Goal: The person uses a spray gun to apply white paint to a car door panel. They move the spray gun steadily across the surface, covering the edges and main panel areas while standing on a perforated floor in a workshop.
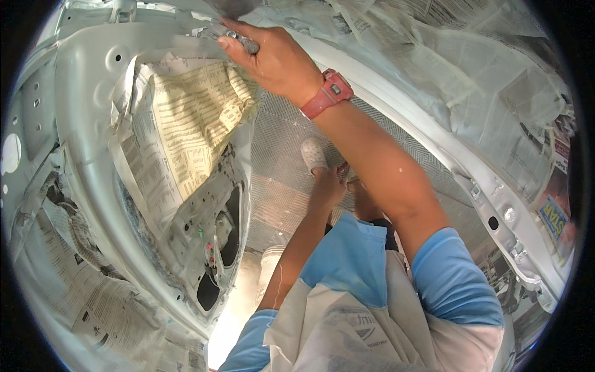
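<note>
My right hand [273,61] is raised at the upper middle, its fingers closed round a metal spray gun [248,43]. The gun's front end lies close to the silvery-grey car door panel [80,80], and a blurred dark part shows above it at the picture's edge. Lower down, in front of my legs, my left hand [333,185] is closed with the fingers curled. Whatever it grips is too small and hidden to name. Masking newspaper [192,124] covers the opening in the door just left of my right hand.
Newspaper and clear plastic sheeting [446,68] drape the car body at the right. A pale painted sill [427,136] with bolts and holes curves down that side. Beneath me is a ridged grey floor [279,136]. A white bucket [269,266] stands beside my left forearm.
</note>
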Demonstrator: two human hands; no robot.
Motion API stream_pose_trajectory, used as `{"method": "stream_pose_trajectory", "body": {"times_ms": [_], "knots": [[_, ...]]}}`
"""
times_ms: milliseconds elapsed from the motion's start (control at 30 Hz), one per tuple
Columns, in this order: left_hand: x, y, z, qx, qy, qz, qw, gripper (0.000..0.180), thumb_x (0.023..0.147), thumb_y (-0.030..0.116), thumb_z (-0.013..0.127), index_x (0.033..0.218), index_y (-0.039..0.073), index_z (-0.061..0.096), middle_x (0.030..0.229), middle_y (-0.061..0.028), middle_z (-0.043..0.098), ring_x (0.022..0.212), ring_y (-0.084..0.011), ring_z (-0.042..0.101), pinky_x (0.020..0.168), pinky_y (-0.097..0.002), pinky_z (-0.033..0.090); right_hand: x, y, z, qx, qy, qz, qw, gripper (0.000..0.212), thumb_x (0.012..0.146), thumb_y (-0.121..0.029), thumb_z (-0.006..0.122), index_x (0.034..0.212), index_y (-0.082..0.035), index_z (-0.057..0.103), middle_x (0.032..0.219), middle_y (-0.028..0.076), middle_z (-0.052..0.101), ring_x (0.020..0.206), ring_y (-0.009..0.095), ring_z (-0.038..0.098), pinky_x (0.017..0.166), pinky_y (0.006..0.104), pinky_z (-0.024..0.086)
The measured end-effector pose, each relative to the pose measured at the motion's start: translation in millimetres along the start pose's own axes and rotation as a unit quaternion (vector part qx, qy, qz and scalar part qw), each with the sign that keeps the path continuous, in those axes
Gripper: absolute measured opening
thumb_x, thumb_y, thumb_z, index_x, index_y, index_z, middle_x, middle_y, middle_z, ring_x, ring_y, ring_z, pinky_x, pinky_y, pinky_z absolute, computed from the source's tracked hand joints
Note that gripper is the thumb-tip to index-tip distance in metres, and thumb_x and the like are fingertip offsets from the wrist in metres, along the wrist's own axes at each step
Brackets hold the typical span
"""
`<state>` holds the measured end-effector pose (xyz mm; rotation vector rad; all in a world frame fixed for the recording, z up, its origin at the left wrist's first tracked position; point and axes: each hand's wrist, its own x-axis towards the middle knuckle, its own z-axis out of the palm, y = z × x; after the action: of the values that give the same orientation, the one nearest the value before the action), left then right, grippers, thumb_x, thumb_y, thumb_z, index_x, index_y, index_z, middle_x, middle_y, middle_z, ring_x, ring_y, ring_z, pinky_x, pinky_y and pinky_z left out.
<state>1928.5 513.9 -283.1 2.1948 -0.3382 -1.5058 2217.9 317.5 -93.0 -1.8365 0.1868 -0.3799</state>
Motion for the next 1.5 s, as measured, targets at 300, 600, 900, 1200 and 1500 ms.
{"method": "stream_pose_trajectory", "body": {"times_ms": [300,600,900,1200,1500], "knots": [[-7.5,9.9,-17.1,-0.095,0.016,-0.088,0.991,0.049,0.106,0.028,0.066,0.145,0.001,0.055,0.136,-0.0327,0.062,0.119,-0.0490,0.067,0.105,-0.0561,0.052,35.6,-35.4,-13.7,0.084,-0.020,-0.075,0.993,0.058,0.105,-0.048,0.067,0.144,-0.004,0.067,0.089,0.025,0.072,0.082,0.041,0.073,0.080,0.0466,0.059],[-22.4,-21.0,12.6,-0.082,0.031,-0.077,0.993,0.034,0.104,0.020,0.068,0.130,-0.003,0.067,0.142,-0.0275,0.053,0.129,-0.0455,0.061,0.107,-0.0517,0.052,8.7,84.6,1.3,-0.065,-0.057,0.015,0.996,0.063,0.107,-0.062,0.058,0.143,-0.011,0.072,0.086,0.025,0.077,0.086,0.041,0.076,0.085,0.0464,0.060],[-38.4,-39.8,25.5,-0.014,0.055,-0.045,0.997,0.033,0.103,0.018,0.069,0.130,-0.002,0.070,0.158,-0.0276,0.046,0.139,-0.0416,0.056,0.115,-0.0489,0.049,-39.0,159.0,16.7,-0.132,-0.101,0.129,0.978,0.064,0.110,-0.059,0.055,0.148,-0.009,0.067,0.092,0.028,0.077,0.089,0.042,0.077,0.088,0.0468,0.059],[-53.3,-53.8,14.5,-0.027,-0.020,-0.126,0.991,0.051,0.107,0.024,0.064,0.152,0.003,0.051,0.154,-0.0281,0.053,0.142,-0.0450,0.055,0.115,-0.0512,0.050,-54.1,162.2,13.2,-0.148,0.038,0.103,0.983,0.059,0.107,-0.052,0.060,0.140,-0.004,0.071,0.102,0.028,0.077,0.095,0.046,0.075,0.088,0.0486,0.060],[-53.1,-40.5,14.1,0.005,-0.008,-0.061,0.998,0.054,0.108,0.027,0.063,0.154,0.003,0.050,0.142,-0.0292,0.062,0.132,-0.0463,0.063,0.112,-0.0515,0.050,-36.5,113.6,-0.9,-0.078,-0.036,0.079,0.993,0.057,0.107,-0.053,0.062,0.141,-0.008,0.071,0.093,0.023,0.077,0.087,0.042,0.075,0.081,0.0494,0.060]]}}
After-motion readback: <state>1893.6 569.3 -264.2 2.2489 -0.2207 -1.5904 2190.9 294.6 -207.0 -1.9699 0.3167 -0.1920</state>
